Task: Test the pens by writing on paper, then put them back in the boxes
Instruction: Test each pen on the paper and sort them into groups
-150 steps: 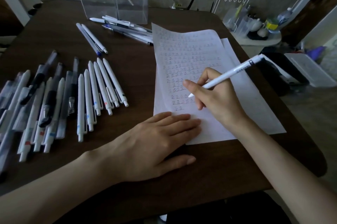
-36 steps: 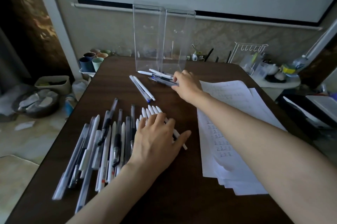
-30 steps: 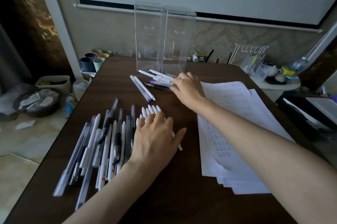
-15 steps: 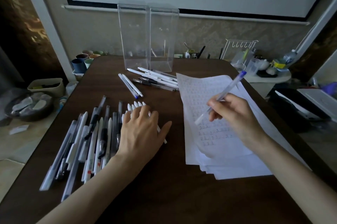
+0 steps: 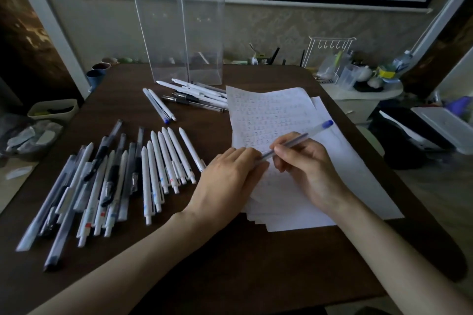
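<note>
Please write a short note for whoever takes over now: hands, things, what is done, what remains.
Right hand grips a clear pen with a blue end, above the paper. Left hand lies on the paper's edge, fingers at the pen's lower end; a pinch cannot be confirmed.
Many pens lie in rows left of the paper; a smaller pile lies before two upright clear boxes.
Done: the paper carries rows of marks.
Left: test this pen, then box the pens.

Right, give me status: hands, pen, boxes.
Right hand grips blue-ended clear pen over the paper. Left hand, fingers at its tip end, grip hidden. Clear boxes upright at far edge, loose pens lying in front.
</note>
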Action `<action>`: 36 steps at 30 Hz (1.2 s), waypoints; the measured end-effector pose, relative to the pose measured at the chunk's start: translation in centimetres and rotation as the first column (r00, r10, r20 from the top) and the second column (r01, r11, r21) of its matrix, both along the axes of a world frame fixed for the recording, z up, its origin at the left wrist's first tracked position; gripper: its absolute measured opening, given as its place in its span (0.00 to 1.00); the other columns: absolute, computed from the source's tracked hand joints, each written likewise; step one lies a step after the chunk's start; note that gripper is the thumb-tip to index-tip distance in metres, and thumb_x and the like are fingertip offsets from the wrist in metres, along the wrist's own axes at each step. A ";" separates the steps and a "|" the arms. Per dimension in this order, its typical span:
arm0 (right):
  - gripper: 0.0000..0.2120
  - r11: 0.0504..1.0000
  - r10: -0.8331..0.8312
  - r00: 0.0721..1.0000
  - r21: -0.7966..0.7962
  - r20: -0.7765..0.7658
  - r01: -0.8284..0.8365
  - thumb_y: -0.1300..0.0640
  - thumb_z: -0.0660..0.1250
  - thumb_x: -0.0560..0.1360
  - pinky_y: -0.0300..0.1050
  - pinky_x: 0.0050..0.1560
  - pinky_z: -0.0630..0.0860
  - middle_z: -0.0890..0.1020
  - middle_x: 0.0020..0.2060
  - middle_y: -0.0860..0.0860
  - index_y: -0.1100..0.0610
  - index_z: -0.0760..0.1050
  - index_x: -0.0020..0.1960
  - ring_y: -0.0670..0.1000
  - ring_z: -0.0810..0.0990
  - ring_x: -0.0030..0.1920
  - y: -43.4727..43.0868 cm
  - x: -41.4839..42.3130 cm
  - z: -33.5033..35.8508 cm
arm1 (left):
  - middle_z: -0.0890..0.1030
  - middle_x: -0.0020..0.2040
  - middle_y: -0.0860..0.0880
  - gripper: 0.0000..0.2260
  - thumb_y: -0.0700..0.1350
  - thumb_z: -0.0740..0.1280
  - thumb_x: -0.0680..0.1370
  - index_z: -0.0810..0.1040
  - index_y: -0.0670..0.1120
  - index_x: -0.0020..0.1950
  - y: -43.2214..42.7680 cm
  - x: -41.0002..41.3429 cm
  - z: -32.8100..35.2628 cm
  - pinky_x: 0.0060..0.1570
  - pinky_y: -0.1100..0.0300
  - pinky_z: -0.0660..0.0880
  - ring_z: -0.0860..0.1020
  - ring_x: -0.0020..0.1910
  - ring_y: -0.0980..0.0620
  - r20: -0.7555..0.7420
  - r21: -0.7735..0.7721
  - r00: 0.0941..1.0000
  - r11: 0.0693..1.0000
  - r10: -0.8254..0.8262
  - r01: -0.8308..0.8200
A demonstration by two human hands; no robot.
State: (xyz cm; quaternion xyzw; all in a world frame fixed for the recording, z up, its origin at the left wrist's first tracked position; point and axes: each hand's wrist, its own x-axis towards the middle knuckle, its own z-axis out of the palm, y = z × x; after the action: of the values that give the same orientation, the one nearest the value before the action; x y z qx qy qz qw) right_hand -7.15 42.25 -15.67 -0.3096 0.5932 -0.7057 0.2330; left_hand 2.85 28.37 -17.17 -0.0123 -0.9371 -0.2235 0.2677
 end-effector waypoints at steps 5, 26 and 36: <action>0.08 0.998 -0.016 0.998 -0.060 0.055 0.019 0.59 0.64 0.73 0.37 0.39 0.73 0.78 0.32 0.50 0.54 0.81 0.40 0.46 0.77 0.36 0.1 -0.3 0.0 | 0.76 0.44 0.50 0.17 0.49 0.54 0.80 0.75 0.41 0.59 -0.7 0.3 -0.5 0.39 0.61 0.73 0.73 0.41 0.56 -0.005 0.008 1.000 1.000 0.018 -0.018; 0.01 0.975 0.220 0.975 0.027 -0.023 -0.219 0.59 0.66 0.72 0.39 0.41 0.74 0.77 0.34 0.50 0.57 0.76 0.42 0.49 0.76 0.36 -0.2 -0.1 -0.9 | 0.66 0.26 0.56 0.15 0.58 0.51 0.80 0.69 0.49 0.46 -0.8 1.0 -0.1 0.20 0.67 0.61 0.65 0.21 0.57 0.072 -0.024 0.996 0.998 -0.056 0.058; 0.09 0.978 -0.161 0.969 0.102 -0.189 0.183 0.54 0.70 0.71 0.37 0.31 0.73 0.80 0.29 0.50 0.60 0.75 0.38 0.46 0.77 0.30 0.2 -0.4 -0.1 | 0.73 0.45 0.54 0.33 0.72 0.52 0.72 0.72 0.50 0.64 -1.9 1.6 -0.2 0.36 0.59 0.71 0.73 0.42 0.54 0.137 -0.211 0.985 0.975 0.106 -0.075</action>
State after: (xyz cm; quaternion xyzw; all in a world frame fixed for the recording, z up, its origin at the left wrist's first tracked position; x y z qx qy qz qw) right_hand -7.58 42.43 -15.77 -0.3051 0.6772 -0.6559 0.1342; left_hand 4.42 26.48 -17.37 0.0196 -0.9720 -0.1137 0.2049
